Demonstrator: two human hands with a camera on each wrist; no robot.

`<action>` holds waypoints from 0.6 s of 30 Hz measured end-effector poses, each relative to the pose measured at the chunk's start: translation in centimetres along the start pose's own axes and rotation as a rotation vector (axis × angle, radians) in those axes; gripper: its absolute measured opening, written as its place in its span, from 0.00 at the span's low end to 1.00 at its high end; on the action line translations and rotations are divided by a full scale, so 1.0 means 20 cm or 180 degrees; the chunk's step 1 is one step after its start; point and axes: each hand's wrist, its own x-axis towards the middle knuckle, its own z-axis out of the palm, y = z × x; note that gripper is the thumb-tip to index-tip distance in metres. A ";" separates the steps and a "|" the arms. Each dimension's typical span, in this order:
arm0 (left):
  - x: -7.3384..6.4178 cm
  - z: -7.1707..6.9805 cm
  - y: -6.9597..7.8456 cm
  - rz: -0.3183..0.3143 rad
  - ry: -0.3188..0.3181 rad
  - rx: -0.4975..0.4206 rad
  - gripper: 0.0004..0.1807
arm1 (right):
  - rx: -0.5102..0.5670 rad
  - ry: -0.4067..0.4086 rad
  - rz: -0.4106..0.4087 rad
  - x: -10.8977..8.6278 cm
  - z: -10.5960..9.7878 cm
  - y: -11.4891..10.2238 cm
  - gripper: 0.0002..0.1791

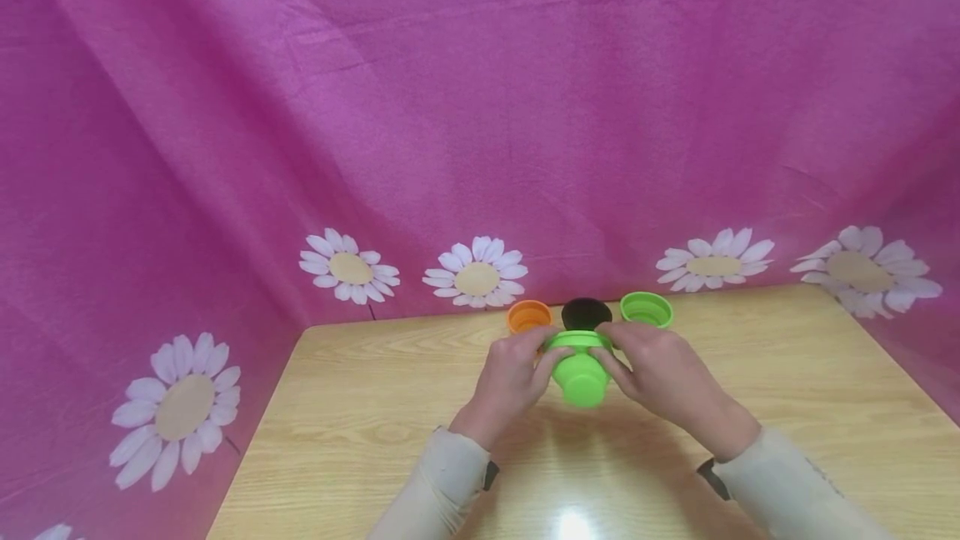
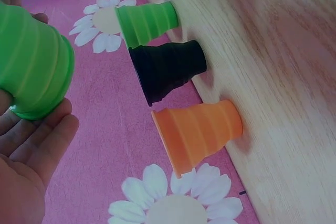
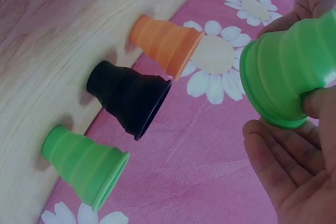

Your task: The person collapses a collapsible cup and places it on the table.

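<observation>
Both hands hold a bright green collapsible cup point(image 1: 583, 375) with ringed walls above the table, its base tilted toward me and its rim pointing away. On its left side, my left hand point(image 1: 512, 371) grips it between thumb and fingers. The right hand point(image 1: 670, 372) grips the opposite side, thumb on the ringed wall and fingers by the rim, as the right wrist view shows with the cup point(image 3: 286, 69) close up. Beyond it, an orange cup point(image 2: 202, 132), a black cup point(image 2: 170, 66) and a second green cup point(image 2: 149, 22) stand upright in a row.
The wooden table point(image 1: 360, 423) carries the row of cups near its back edge. A pink cloth point(image 1: 525, 123) with white daisies and lettering hangs behind and along the sides. Light glares off the table's front.
</observation>
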 end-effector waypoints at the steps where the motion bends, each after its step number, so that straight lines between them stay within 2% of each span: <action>1: 0.00 0.00 0.00 -0.0025 -0.0004 -0.0016 0.15 | -0.0014 0.0007 -0.0006 0.00 0.00 0.00 0.25; 5: 0.00 0.00 0.00 -0.0182 -0.0040 -0.0235 0.14 | -0.0049 0.0038 0.0021 0.01 0.01 -0.01 0.26; 8: 0.00 0.02 -0.01 -0.0435 -0.0135 -0.0609 0.14 | -0.0024 0.0049 0.0055 0.00 0.03 -0.01 0.28; 11: -0.01 0.02 -0.02 -0.0692 -0.0262 -0.1011 0.13 | 0.0042 0.0001 0.0157 -0.01 0.03 -0.01 0.19; 14: -0.01 0.01 -0.02 -0.0905 -0.0357 -0.1483 0.10 | 0.0177 -0.0071 0.0419 -0.01 0.03 -0.01 0.07; 18: -0.02 0.01 -0.04 -0.1053 -0.0371 -0.2290 0.06 | 0.0420 -0.0116 0.0872 -0.02 0.02 -0.01 0.12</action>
